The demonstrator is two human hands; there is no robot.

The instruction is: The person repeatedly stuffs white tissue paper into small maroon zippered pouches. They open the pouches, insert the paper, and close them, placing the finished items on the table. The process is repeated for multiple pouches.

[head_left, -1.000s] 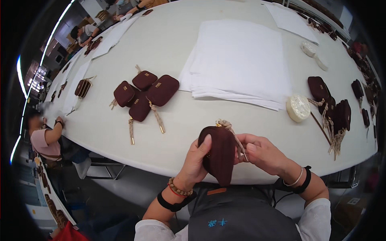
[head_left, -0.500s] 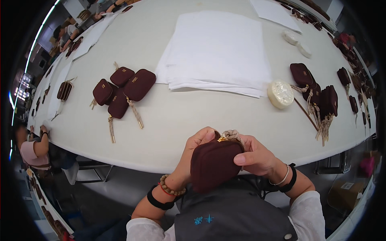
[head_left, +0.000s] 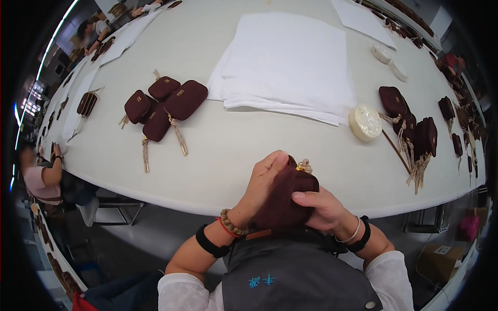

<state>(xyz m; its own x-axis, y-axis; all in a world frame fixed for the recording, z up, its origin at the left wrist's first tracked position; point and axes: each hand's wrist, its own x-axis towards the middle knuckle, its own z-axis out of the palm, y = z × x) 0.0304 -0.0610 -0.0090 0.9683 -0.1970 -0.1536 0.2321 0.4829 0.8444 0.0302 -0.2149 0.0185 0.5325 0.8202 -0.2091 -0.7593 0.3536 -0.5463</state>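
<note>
At the far left, a co-worker in a pink top [head_left: 37, 179] sits beside the pale worktop [head_left: 207, 171]. Right of that person lies a small gold-edged pouch [head_left: 85, 104], and then a cluster of four dark pouches [head_left: 187, 99], with corded pulls trailing from them.

In the near middle, the left forearm rises from the lower edge and slants inward to the right, with a beaded bracelet [head_left: 233, 224] at the wrist. The left hand [head_left: 259, 181] points away from the body, its fingers and thumb drawn together, pinching the upper left edge of a maroon pouch [head_left: 288, 199]. That pouch is held up and tilted at the worktop's near edge, between both hands, with a knotted beige cord [head_left: 306, 165] at its far end. The right hand [head_left: 326, 208] closes on the pouch's right side; its thumb lies across the face, pointing left, and its other fingers are mostly hidden underneath. The right forearm slants inward to the left, wearing a thin bangle [head_left: 353, 232].

Farther off, a stack of white sheets [head_left: 285, 62] lies beyond the hands; to the right stand a wrapped cream roll [head_left: 365, 123] and, beside it, more dark pouches [head_left: 426, 137].
</note>
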